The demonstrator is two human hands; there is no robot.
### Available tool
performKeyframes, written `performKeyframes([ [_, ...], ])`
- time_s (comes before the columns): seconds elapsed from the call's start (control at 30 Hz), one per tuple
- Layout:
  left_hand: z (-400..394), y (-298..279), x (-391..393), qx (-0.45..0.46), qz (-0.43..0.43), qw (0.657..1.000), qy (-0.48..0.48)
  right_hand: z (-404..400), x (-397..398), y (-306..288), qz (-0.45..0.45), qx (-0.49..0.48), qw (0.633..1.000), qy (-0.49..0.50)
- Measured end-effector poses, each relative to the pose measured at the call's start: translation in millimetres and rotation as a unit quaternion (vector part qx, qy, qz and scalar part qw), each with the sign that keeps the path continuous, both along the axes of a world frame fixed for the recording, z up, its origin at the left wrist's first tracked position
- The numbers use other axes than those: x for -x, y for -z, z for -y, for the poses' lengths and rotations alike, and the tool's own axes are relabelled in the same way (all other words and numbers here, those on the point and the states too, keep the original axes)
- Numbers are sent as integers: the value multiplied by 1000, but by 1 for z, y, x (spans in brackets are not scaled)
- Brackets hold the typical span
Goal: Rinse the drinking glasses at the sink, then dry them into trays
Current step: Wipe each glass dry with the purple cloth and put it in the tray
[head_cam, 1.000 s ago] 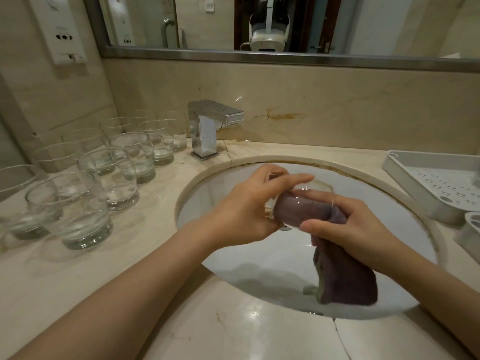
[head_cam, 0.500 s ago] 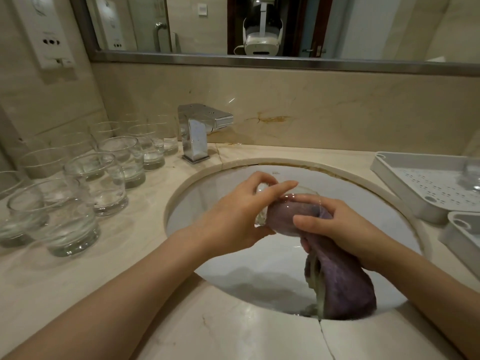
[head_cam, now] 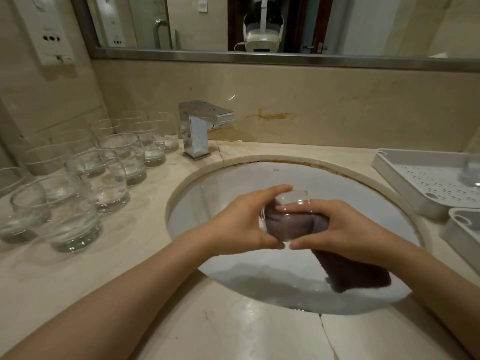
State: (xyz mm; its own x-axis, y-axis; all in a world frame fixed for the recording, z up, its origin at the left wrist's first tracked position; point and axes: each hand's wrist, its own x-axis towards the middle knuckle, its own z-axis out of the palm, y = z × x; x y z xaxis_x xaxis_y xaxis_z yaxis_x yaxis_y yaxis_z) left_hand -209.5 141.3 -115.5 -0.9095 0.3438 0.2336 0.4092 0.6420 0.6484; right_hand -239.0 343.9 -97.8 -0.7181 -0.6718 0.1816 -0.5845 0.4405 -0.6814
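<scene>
1. Head view looks straight down on the job: your left hand (head_cam: pixel 241 224) is curled round a drinking glass (head_cam: pixel 285 214), thumb underneath and fingers over the top, holding it on its side above the sink (head_cam: pixel 197 193)
2. Your right hand (head_cam: pixel 335 227) is closed on a purple cloth (head_cam: pixel 291 220) that is stuffed into the glass, fingers across the rim, thumb tip nearly meeting your left thumb below
3. That grip makes sense for drying: one hand steadies the wall, the other works the cloth against the inside, I'd say by twisting
4. Loose end of the cloth hangs down from under your right hand over the bowl, so any drips should fall into the sink and not on the counter (head_cam: pixel 145 258)
5. Tap (head_cam: pixel 200 131) shows no water running, which fits a drying step and not a rinse
6. Left of the sink stands a crowd of glasses (head_cam: pixel 85 185), upright, some with water pooled in the bottom; by my reading those wait their turn
7. On the right sits a white tray (head_cam: pixel 405 183) with a perforated floor, a second tray (head_cam: pixel 462 229) just in front of it; a glass at the frame edge seems to stand in the far one, too cut off to be sure
8. Trays near your right side keep the set-down short, and plenty of the task remains
</scene>
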Motion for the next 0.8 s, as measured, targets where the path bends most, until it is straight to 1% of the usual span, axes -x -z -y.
performKeyframes([
  [0.1,0,6,2,86,-96,991,-23,3,1,-3,127,66,990,16],
  [0.2,3,7,6,132,-178,975,-31,3,-2,-6,215,133,967,30],
  [0.3,4,6,6,134,-237,961,-42,1,-2,-9,232,191,953,28],
  [0.43,3,3,6,93,-261,959,-66,-4,4,-10,231,237,943,21],
  [0.53,2,-2,5,65,-255,961,-84,-9,5,-17,211,249,945,29],
  [0.6,5,-4,5,24,-233,966,-110,-16,6,-25,194,279,939,51],
  [0.7,6,-6,7,-90,-152,971,-163,-25,12,-34,165,322,921,144],
  [0.77,-1,-10,11,-171,-96,965,-173,-26,14,-38,148,306,919,201],
  [0.8,-8,-14,13,-206,-65,962,-165,-29,14,-40,128,276,927,220],
])
